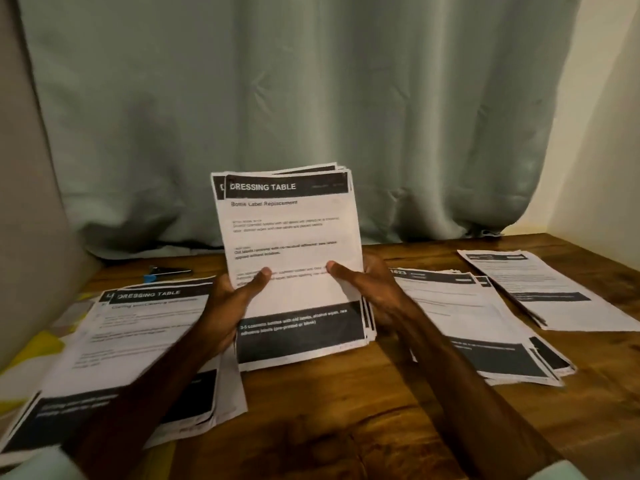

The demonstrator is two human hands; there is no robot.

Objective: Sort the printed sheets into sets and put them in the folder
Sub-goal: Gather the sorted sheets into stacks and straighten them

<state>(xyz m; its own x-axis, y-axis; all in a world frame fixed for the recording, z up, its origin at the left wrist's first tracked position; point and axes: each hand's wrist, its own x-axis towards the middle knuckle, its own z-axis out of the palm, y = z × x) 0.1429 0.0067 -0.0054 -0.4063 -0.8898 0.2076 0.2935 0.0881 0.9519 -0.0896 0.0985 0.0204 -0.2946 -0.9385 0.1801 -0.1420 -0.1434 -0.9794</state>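
One left pile (138, 341), near-right pile (467, 323), far-right pile (554, 289) flank stack (291, 230); blue-tipped object (166, 273) behind.

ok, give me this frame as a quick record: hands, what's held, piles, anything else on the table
held stack: upright, sheets unevenly aligned, top sheet headed DRESSING TABLE
left hand: grips held stack at its left edge, thumb on the front
right hand: grips held stack at its right edge, thumb on the front
left pile: flat on table, also headed DRESSING TABLE
middle pile: flat, right of the hands
far-right pile: flat, near the table's right edge
blue-and-black object: back left, too blurred to identify
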